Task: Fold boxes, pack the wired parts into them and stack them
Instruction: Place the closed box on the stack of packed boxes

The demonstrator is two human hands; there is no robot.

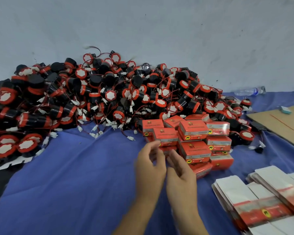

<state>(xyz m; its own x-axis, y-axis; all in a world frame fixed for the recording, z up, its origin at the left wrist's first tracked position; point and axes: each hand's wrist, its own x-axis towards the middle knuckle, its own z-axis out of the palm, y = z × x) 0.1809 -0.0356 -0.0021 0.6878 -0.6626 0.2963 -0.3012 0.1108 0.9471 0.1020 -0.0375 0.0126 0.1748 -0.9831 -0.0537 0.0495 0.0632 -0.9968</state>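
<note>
In the head view, the wired parts (95,92) are heaped across the upper left and centre of the frame on the blue cloth (66,175); they are judged light and rigid, best taken by the round body, since trailing wires could snag. Folded boxes (193,138) are stacked right of centre, flat box blanks (255,197) at lower right. Left hand (149,165) and right hand (180,172) are held side by side, fingers loosely curled, each grip empty.

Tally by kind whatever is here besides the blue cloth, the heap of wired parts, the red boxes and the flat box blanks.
Hands: 2, left hand and right hand
Water bottle: 1
Cardboard sheet: 1
Small teal block: 1
Total: 5
</note>
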